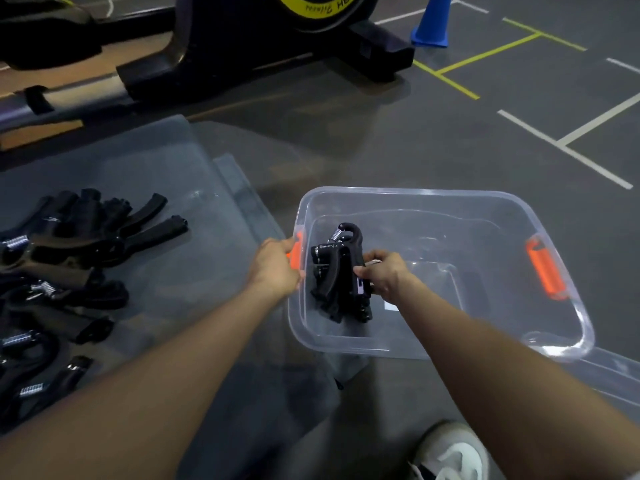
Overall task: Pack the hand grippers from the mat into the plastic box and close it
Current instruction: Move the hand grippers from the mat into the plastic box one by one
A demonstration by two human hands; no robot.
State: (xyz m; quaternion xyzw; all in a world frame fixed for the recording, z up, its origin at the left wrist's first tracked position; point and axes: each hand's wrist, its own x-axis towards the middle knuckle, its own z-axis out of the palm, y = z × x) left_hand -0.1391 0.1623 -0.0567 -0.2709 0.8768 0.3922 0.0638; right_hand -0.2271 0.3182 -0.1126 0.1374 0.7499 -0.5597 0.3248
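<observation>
A clear plastic box [568, 327] with orange handles stands open on the floor at centre right. My left hand [275, 266] grips its left rim at the orange handle [296, 251]. My right hand [384, 275] is inside the box, shut on a bunch of black hand grippers [337, 271] held upright near the box's left wall. Several more black hand grippers [69, 244] with steel springs lie piled on the grey mat [173, 271] at the left.
A black exercise machine [242, 46] with a yellow-ringed wheel stands behind the mat. A blue cone [433, 22] is at the back right. The box's clear lid [616, 379] lies under the box's right side. A white shoe [450, 452] is at the bottom.
</observation>
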